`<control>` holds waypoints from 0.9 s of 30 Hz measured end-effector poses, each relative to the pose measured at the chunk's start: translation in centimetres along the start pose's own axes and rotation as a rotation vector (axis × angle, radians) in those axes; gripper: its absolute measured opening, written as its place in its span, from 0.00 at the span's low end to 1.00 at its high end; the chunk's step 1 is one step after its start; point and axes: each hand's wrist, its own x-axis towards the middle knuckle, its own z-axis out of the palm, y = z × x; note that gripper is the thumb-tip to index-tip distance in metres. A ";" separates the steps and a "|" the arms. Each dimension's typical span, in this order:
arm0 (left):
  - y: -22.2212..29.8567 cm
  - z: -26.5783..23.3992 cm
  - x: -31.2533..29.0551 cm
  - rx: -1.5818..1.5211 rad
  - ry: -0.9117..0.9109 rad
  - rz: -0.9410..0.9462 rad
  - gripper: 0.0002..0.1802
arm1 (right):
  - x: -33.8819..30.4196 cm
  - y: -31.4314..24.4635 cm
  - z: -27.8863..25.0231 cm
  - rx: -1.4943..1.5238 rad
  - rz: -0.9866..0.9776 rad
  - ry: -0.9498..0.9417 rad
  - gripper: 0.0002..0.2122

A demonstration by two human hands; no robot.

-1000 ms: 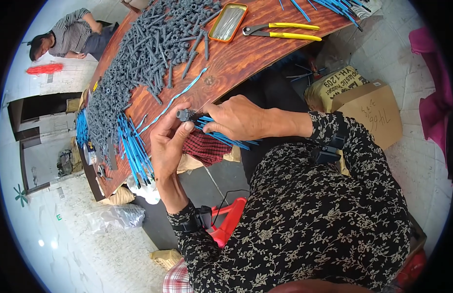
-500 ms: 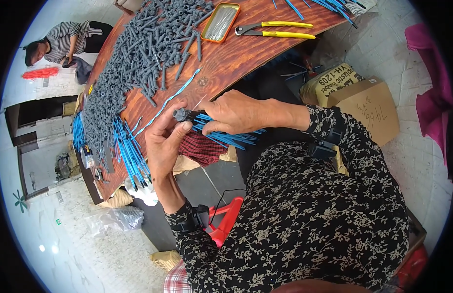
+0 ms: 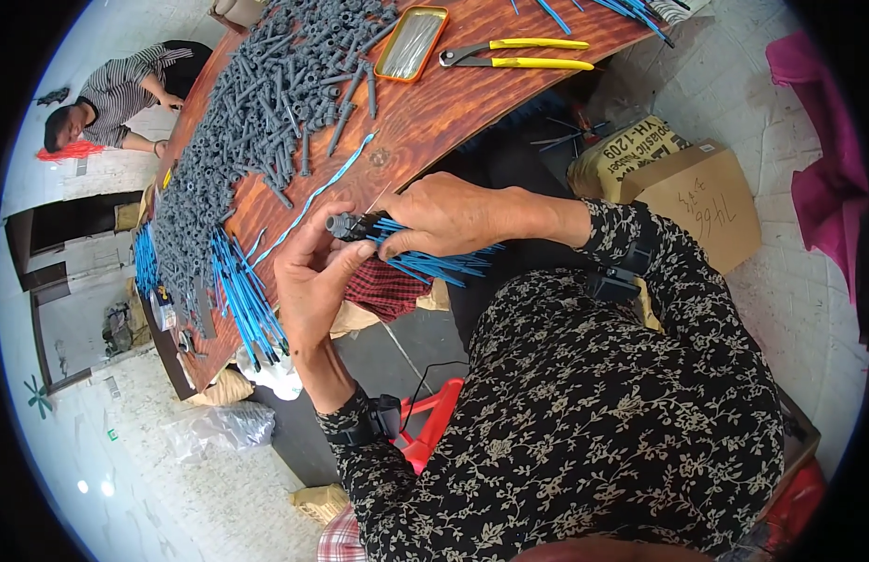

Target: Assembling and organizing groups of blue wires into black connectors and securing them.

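Note:
My left hand [image 3: 308, 286] is closed around the near end of a bundle, where a cluster of grey plastic fittings [image 3: 341, 226] sticks up between thumb and fingers. Thin blue rods [image 3: 444, 267] run from these fittings toward the right, under my other hand. My right hand [image 3: 453, 217] is bent over the bundle with its fingers closed, touching it just beside the fittings. A thin pale wire [image 3: 379, 199] shows at its fingertips; how it lies around the bundle is hidden.
Across the wooden table [image 3: 397, 140] lies a big heap of grey plastic fittings [image 3: 256, 103]. Near it are yellow-handled nippers [image 3: 537, 53], a tin of thin wires [image 3: 411, 45], a blue-white cord [image 3: 317, 197] and more blue rods [image 3: 242, 295]. A cardboard box [image 3: 701, 201] stands right. Another person [image 3: 116, 94] is far left.
Both hands stay at the bundle; the right thumb has shifted slightly toward the fittings. The other person at the far left has reached an arm toward the table. The whole view has shifted a little.

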 end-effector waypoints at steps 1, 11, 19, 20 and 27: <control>0.0 0.2 -0.2 0.000 0.000 -0.001 0.23 | 0.0 -0.2 0.0 -0.014 0.015 -0.016 0.21; -1.0 -0.1 -0.9 0.096 0.110 0.004 0.21 | 0.5 -0.5 -0.6 0.046 0.036 -0.189 0.21; -1.2 -0.9 -0.9 0.023 0.016 0.017 0.21 | 1.2 -0.1 -1.6 0.156 0.077 -0.377 0.22; -1.2 -1.0 -0.9 0.020 -0.029 0.031 0.21 | 1.3 0.0 -1.7 0.155 0.079 -0.377 0.22; -1.1 -0.7 -0.9 -0.063 -0.055 0.013 0.23 | 1.9 -0.4 -2.5 0.096 0.011 -0.492 0.20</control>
